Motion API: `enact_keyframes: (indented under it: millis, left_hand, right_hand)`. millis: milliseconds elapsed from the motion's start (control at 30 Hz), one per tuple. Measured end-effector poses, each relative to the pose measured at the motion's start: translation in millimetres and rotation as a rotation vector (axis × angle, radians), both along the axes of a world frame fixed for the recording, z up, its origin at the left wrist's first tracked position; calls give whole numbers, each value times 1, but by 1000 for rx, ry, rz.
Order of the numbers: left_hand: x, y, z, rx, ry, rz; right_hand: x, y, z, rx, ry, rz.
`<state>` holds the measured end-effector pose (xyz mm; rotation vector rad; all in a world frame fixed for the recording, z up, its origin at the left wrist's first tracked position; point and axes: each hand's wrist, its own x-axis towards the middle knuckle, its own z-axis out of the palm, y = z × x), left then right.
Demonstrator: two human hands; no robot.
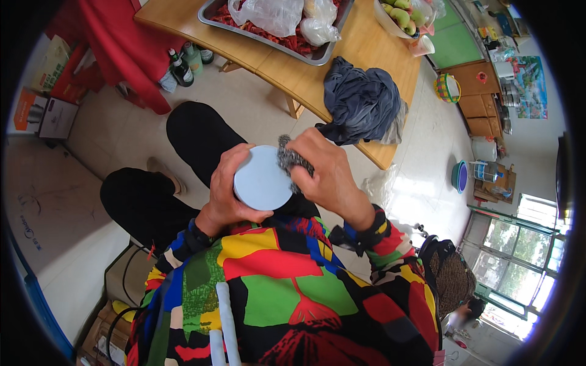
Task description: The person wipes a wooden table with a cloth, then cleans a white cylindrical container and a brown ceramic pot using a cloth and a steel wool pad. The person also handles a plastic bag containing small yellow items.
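Observation:
My left hand [229,190] grips a round, pale blue object [263,178] from its left side, with fingers and thumb around the rim. Its flat circular face points up at me; whether it is a lid or the base of a container cannot be told. Pinched in my right hand [327,171] is a grey steel wool scrubber [293,160], which touches the right edge of that face. Both hands are above my lap, over my black trousers [201,137].
Ahead stands a wooden table [270,68] with a metal tray [316,58] of dried red pieces, a dark cloth [361,100] and a bowl of fruit [396,20]. Glass bottles [181,71] stand on the floor. A large white box [55,206] is left; another person [451,279] is right.

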<state>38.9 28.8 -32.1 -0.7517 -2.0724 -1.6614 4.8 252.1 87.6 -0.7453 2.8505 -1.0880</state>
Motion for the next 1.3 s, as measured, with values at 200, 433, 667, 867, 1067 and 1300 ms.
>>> enact_keyframes:
  millis: [200, 433, 667, 867, 1067, 1300]
  left_hand:
    - [0, -3, -2, 10, -22, -8]
    - [-1, -1, -2, 82, -77, -27]
    - [0, -1, 3, 33, -63, 15]
    - [0, 2, 4, 18, -95, 5]
    - [0, 1, 6, -45, -40, 3]
    - [2, 1, 2, -13, -89, 6]
  right_hand:
    - [35, 13, 9, 63, -37, 94]
    - [16, 27, 33, 66, 95, 42]
    - [3, -32, 21, 97, 140, 351]
    - [7, -13, 23, 220, 128, 331]
    - [1, -28, 21, 227, 122, 337]
    - [3, -39, 30, 140, 171, 421]
